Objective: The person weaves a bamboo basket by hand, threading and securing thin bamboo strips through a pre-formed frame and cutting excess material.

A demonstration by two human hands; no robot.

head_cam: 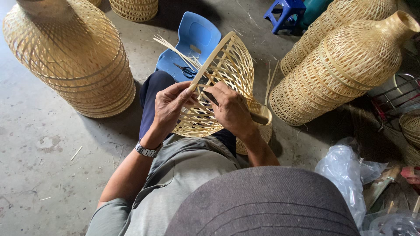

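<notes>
Concrete floor (39, 131); woven baskets (74, 57); perhaps splinters

Stack of large woven bamboo lampshade frames (72, 57) stands upper left on grey concrete floor (39, 144). Another woven bamboo basket (134, 8) at top edge. Blue plastic chair (197, 37) lies tipped near centre top, w/ black-handled scissors (188, 71) and loose thin bamboo strips (173, 49) on it. Small blue plastic stool (285, 11) top right. Two vase-shaped woven bamboo frames (350, 61) lie on their sides at right, touching. Crumpled clear plastic bag (345, 175) lower right, beside a metal wire rack (396, 98).
</notes>
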